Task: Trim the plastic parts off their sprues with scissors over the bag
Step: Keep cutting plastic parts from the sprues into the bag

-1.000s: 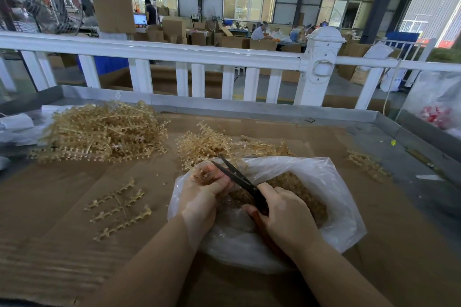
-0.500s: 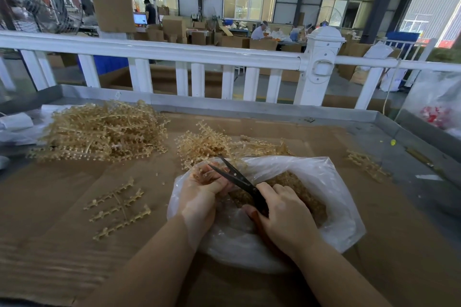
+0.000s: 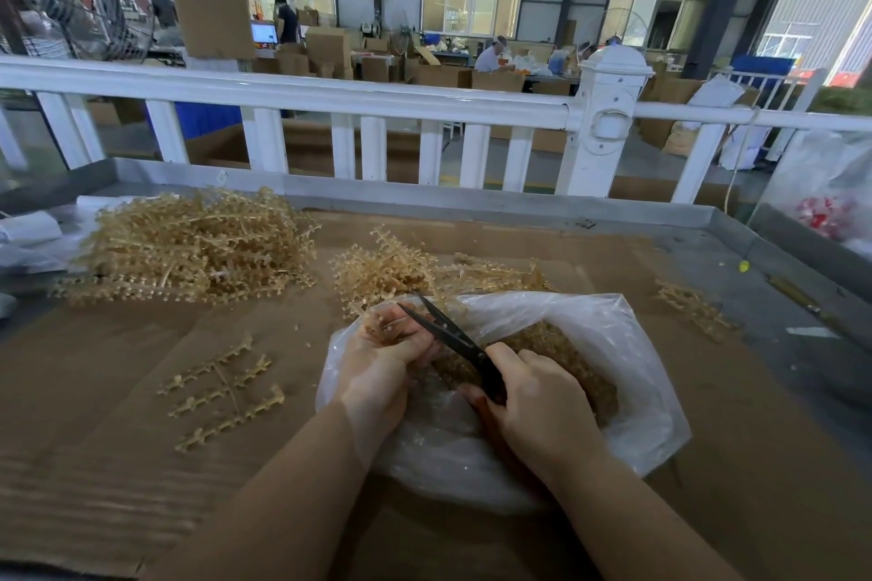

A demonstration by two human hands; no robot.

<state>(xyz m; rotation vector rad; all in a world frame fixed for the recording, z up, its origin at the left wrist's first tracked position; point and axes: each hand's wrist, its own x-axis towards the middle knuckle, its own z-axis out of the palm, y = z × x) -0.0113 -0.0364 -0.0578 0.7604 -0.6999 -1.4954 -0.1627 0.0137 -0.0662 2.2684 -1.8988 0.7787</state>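
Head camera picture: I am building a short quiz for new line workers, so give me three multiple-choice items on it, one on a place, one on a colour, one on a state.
1. Where is the biggest sprue pile?
A. far left of the table
B. inside the bag
C. on the railing

2. What colour are the scissors' blades?
A. white
B. black
C. yellow

3. How are the scissors right now?
A. lying on the cardboard
B. shut, put away
C. blades apart, in the right hand

Answers:
1 A, the pile lies at the far left, away from the bag.
2 B, both blades show black against the clear plastic.
3 C, the right hand grips the handles and the tips are spread beside the sprue pinched in the left hand.
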